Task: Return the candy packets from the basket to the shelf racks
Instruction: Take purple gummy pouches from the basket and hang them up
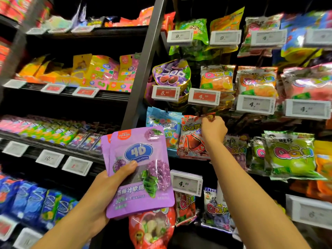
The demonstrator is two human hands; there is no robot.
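Before me stand the shelf racks (143, 56), a dark upright post splitting flat shelves on my left from hanging pegs on my right, both crowded with bright candy bags and white or red price tags. On the pegs hang green bags (291, 155) at the far right and, nearer the post, a red cola packet (191, 139) beside a blue packet (162, 123). My left hand (106, 193) grips two purple candy packets (142, 173) stacked one behind the other, thumb curled across the front near the printed grapes, fingers behind; they stand upright in front of the post, overlapping the blue packet from my view. My right hand (213, 130) reaches up to the peg at the top of the red cola packet, fingers curled and pinching its upper edge. Just below hangs a white price tag (186, 182).
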